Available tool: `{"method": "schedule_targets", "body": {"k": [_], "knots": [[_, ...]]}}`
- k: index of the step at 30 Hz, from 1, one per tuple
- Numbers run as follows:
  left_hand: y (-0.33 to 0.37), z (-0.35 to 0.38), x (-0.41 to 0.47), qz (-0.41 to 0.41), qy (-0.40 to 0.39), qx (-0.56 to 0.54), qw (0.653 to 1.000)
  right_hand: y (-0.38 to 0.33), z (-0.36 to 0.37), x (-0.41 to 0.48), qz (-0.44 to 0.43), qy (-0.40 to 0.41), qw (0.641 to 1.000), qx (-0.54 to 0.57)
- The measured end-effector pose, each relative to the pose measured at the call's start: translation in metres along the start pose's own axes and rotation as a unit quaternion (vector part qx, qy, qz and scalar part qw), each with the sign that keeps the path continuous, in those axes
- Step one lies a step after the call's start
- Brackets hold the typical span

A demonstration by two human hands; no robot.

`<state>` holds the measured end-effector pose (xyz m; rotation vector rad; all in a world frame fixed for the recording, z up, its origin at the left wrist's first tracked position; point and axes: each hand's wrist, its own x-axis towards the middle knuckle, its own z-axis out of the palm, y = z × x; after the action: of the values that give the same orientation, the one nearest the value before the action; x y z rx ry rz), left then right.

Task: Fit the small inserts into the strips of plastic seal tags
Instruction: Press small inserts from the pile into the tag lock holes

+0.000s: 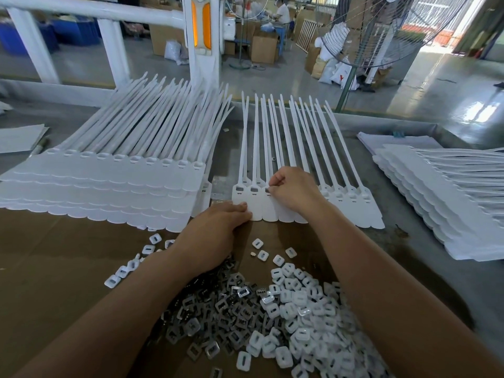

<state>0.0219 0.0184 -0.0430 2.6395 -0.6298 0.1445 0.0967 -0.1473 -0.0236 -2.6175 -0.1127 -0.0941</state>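
Note:
A strip of white plastic seal tags [354, 211] lies flat in the middle of the bench, tails pointing away from me. The first two heads at its left end show dark inserts in their slots. My right hand [293, 190] is curled over the third head and pinches a small insert at its slot. My left hand [215, 233] lies with fingers flat on the strip's lower left edge. In front of me sits a heap of small inserts [272, 315], grey metal ones on the left, white plastic ones on the right.
A tall stack of tag strips [109, 184] fills the left of the bench and another stack [441, 195] lies at the right. Brown cardboard [49, 255] covers the near bench. A white railing, a standing fan [381, 31] and a person at boxes are beyond.

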Motion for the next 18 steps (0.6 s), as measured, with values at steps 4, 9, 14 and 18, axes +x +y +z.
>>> {"method": "schedule_targets", "body": {"k": [4, 9, 14, 18], "knots": [[0.0, 0.0, 0.002, -0.001, -0.003, 0.003, 1.0, -0.006, -0.014, -0.01, 0.001, -0.036, 0.999, 0.038], [0.001, -0.001, -0.002, 0.002, 0.001, -0.011, 1.0, -0.022, -0.034, -0.043, -0.068, -0.133, 0.987, 0.051], [0.005, -0.006, -0.003, 0.028, -0.008, -0.039, 0.999, -0.039, -0.039, -0.077, -0.137, -0.239, 0.961, 0.036], [0.003, -0.003, 0.0, -0.001, -0.018, -0.023, 1.0, -0.048, -0.036, -0.094, -0.189, -0.292, 0.937, -0.017]]}}
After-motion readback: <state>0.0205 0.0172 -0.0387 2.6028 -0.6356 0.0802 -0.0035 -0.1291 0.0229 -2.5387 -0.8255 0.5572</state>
